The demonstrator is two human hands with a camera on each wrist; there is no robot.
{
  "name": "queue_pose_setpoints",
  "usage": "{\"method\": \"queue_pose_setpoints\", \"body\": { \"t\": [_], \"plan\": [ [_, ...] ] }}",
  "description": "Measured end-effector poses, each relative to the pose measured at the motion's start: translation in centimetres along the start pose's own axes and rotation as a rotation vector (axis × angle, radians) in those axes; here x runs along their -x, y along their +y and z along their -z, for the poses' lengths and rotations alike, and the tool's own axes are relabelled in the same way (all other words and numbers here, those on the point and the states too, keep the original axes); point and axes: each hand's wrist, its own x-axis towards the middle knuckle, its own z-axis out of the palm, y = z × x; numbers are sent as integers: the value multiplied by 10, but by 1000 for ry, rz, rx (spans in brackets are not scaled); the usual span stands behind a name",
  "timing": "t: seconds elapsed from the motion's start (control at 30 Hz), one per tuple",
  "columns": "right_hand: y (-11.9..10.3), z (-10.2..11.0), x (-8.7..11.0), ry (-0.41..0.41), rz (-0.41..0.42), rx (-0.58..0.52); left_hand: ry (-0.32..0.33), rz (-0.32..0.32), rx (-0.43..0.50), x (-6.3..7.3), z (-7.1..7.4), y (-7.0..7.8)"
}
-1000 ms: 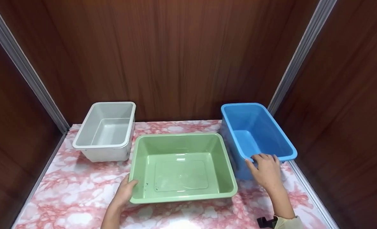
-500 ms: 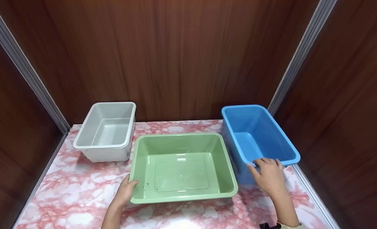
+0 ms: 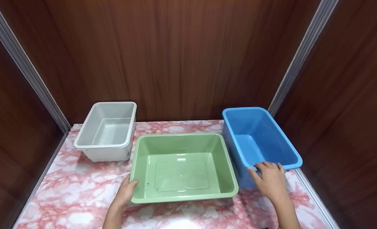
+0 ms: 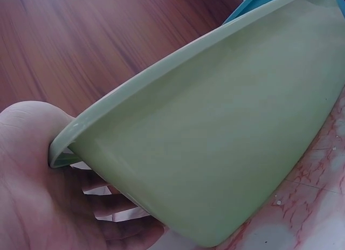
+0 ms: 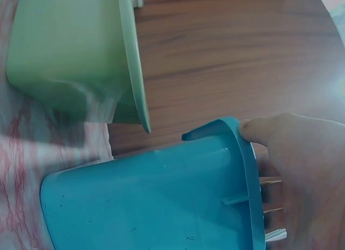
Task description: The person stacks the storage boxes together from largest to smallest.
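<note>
In the head view a green plastic tub (image 3: 181, 176) sits in the middle of the table. My left hand (image 3: 124, 193) grips its left rim, thumb over the edge and fingers on the outside, as the left wrist view shows on the tub's wall (image 4: 215, 115). To the right stands a deeper blue plastic bin (image 3: 248, 146). My right hand (image 3: 272, 182) holds its near rim, fingers reaching over into the bin and thumb at the near left corner. The right wrist view has the thumb against the rim of the blue bin (image 5: 145, 201). Both containers are empty inside.
A pale grey plastic bin (image 3: 109, 130) stands at the back left. The table (image 3: 64, 190) has a red and white marbled top. Brown wood-grain panels (image 3: 175, 63) with metal corner strips (image 3: 298, 60) enclose the back and both sides.
My right hand has drawn the blue bin towards me and slightly to the right. The green tub, my left hand and the grey bin have hardly moved.
</note>
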Motion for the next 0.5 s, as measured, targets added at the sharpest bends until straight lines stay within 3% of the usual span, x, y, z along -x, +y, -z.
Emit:
{"method": "queue_pose_setpoints", "body": {
  "t": [0.2,0.5],
  "plan": [
    [-1,1,5,-4,-12,-4,-27,21,13,0,2,-1],
    [-3,3,11,-10,-24,-6,-16,37,6,2,1,1]
  ]
}}
